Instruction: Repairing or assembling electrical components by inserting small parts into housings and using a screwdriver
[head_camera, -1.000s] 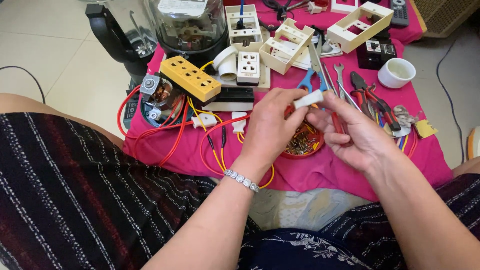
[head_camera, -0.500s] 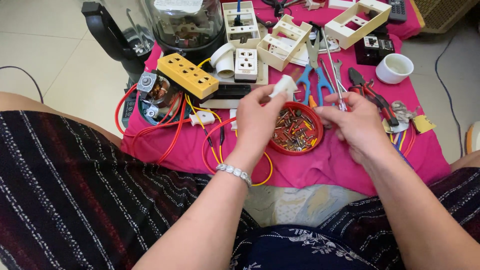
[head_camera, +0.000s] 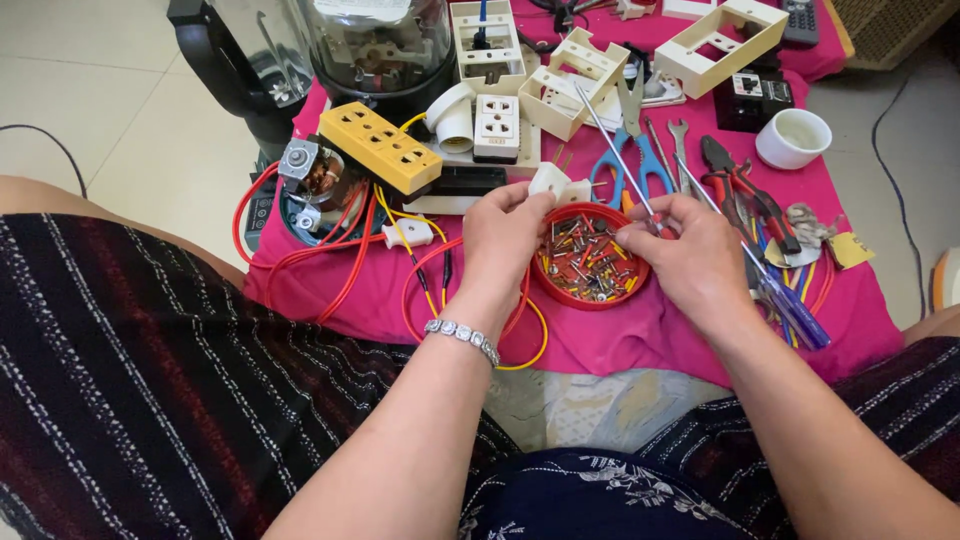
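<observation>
Head view, as we logged it: left hand pinched on white plug, still unscrewed; right hand fingertips closed over red screw tray just beneath.

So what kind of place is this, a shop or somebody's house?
Probably a home floor used as an electrical repair spot: a pink cloth spread over pale tiles holds a yellow multi-socket block, a round red lid of small screws and blue-handled scissors.
</observation>
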